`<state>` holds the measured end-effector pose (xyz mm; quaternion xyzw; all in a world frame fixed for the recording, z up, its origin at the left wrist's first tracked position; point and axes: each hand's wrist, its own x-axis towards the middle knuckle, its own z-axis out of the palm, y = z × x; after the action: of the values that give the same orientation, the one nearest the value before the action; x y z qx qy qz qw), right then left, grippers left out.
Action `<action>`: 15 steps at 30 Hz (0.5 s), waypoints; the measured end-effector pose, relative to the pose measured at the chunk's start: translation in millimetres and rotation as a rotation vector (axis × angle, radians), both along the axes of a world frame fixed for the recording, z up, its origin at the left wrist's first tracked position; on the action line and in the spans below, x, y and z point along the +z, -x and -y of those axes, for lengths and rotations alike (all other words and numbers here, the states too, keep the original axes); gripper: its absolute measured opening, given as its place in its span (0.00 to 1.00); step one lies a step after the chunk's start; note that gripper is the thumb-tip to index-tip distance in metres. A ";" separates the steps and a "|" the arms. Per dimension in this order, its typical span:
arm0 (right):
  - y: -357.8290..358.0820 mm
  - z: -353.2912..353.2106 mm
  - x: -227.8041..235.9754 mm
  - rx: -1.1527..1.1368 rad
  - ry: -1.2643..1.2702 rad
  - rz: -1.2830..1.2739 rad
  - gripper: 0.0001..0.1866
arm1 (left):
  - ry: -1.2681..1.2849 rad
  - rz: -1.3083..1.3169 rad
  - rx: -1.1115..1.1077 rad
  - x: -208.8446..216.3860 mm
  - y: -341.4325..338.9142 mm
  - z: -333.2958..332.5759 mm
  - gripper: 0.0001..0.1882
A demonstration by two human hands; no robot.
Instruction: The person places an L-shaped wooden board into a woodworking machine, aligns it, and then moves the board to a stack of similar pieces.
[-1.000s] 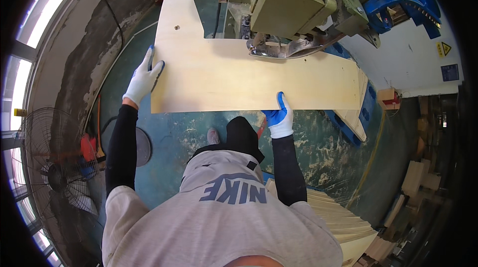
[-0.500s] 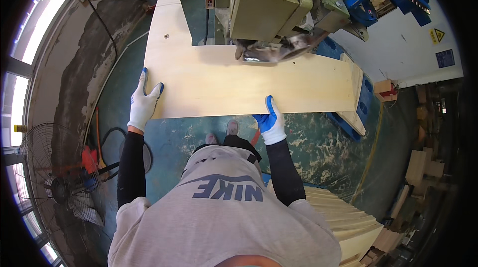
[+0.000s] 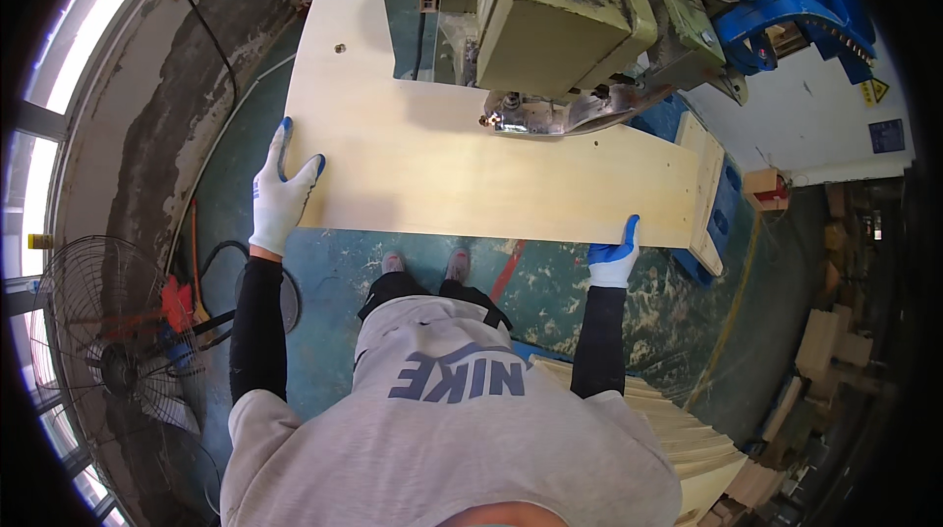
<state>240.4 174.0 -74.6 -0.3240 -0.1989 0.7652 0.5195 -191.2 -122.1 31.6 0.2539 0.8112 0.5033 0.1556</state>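
Note:
A large L-shaped pale wooden panel (image 3: 452,168) lies flat in front of me under a machine. Its left arm stretches away from me and has small holes in it. At the panel's left edge my left hand (image 3: 280,198), in a white glove with blue fingertips, holds on with the thumb over the top face. My right hand (image 3: 614,260), gloved the same way, grips the near edge close to the right end; its thumb is on top and the fingers are mostly hidden beneath. The machine's metal working part (image 3: 526,114) sits over the panel's far edge.
The greenish machine head (image 3: 560,26) stands beyond the panel, with a blue curved machine part (image 3: 786,11) at far right. Slatted wood (image 3: 702,149) and a blue pallet (image 3: 728,198) lie right. A wire fan (image 3: 118,360) stands left; stacked boards (image 3: 678,429) lie near right.
My right hand has slid right along the near edge, toward the panel's end. The panel's left arm has shifted slightly away from me. The machine's working part, blurred before, now looks sharp.

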 end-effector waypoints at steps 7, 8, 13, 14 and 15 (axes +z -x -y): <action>-0.9 42.9 -11.4 -0.099 -0.043 -0.015 0.24 | 0.008 -0.370 -0.182 -30.9 58.0 -3.5 0.36; 2.8 55.9 -17.0 -0.122 -0.036 -0.068 0.25 | 0.011 -0.407 -0.218 -33.4 65.3 -9.9 0.36; 18.7 118.2 -26.4 -0.206 -0.055 -0.104 0.26 | 0.009 -0.340 -0.280 -32.0 97.7 -46.1 0.34; 19.4 120.6 -22.0 -0.217 -0.043 -0.089 0.26 | 0.018 -0.274 -0.277 -37.0 101.5 -45.7 0.34; 21.1 121.1 -14.5 -0.228 -0.034 -0.075 0.26 | 0.024 -0.209 -0.274 -34.8 101.4 -48.1 0.34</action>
<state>219.3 52.9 -89.1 -0.3066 -0.1541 0.7093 0.6158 -292.6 -74.0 -3.2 0.4113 0.7867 0.4383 0.1408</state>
